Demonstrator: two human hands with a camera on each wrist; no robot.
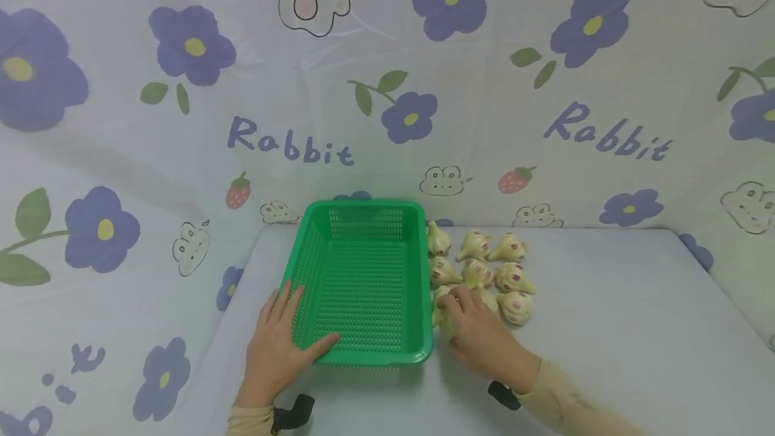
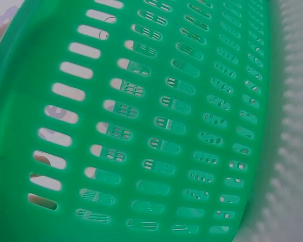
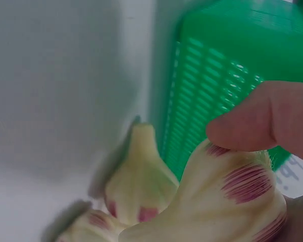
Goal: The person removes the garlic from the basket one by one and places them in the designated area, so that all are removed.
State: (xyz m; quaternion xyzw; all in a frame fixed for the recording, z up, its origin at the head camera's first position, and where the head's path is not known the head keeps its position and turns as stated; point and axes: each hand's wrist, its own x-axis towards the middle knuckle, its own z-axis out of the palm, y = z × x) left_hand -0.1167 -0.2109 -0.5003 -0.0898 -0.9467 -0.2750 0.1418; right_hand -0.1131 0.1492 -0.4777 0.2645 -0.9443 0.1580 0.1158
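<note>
A green plastic basket (image 1: 357, 288) with slotted walls stands on the white table, with nothing in its bottom. My left hand (image 1: 275, 345) rests on its near left corner, fingers straight along the left rim and thumb over the front rim. In the left wrist view, the slotted basket wall (image 2: 141, 121) fills most of the picture. To the right of the basket, my right hand (image 1: 484, 338) pinches a garlic bulb (image 3: 232, 189) with purple-red streaks. Another garlic bulb (image 3: 141, 176) lies below it, close beside the basket.
Several more garlic bulbs (image 1: 478, 273) lie in rough rows along the basket's right side. Behind the table (image 1: 623, 315) hangs a white cloth (image 1: 484, 113) printed with purple flowers and rabbits. A dark strap piece (image 1: 293, 414) shows at the left wrist.
</note>
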